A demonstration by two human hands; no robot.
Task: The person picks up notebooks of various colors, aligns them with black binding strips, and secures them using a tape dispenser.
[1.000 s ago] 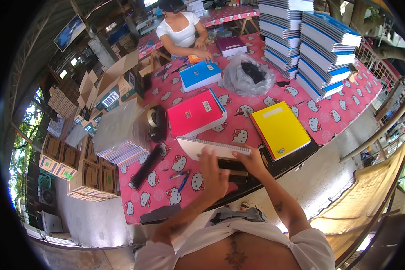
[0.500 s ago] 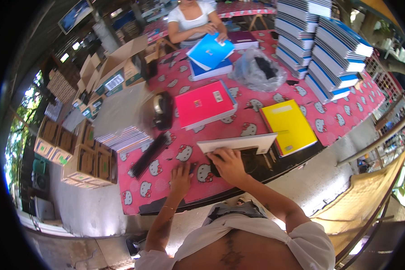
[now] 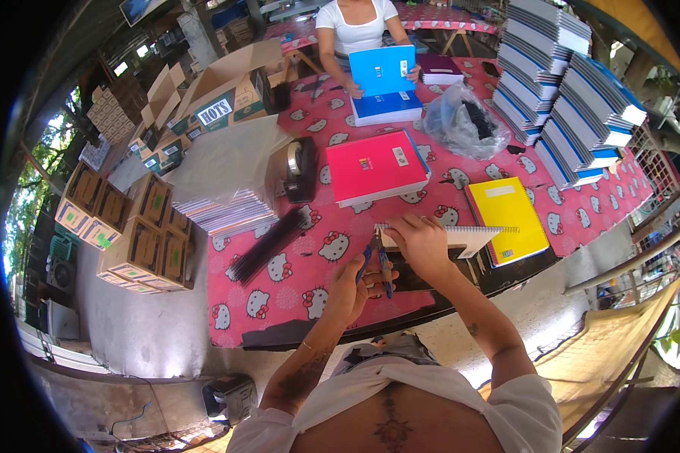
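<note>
My left hand [image 3: 349, 291] is closed around blue-handled pliers [image 3: 386, 273], their jaws pointing up at the left end of a spiral notebook [image 3: 472, 243]. That notebook stands on its edge, pale side toward me, with its coil along the top. My right hand [image 3: 421, 243] grips its upper left part, fingers pressed at the coil near the plier tips. Whether the jaws touch the wire cannot be made out. Just right of it lies a yellow spiral notebook [image 3: 508, 219]. Beyond my hands sits a pile of pink-covered notebooks [image 3: 378, 167].
A bundle of black coils [image 3: 268, 245] lies left, near a stack of covers and pages [image 3: 227, 189] and a black tape dispenser [image 3: 301, 170]. Tall notebook stacks [image 3: 536, 68] and a plastic bag [image 3: 465, 124] stand far right. Across the table a person holds a blue cover [image 3: 383, 72].
My left hand has risen from the tabletop to the notebook, now with the pliers upright in it. My right hand has shifted to the notebook's coil edge. The person opposite has raised the blue cover upright.
</note>
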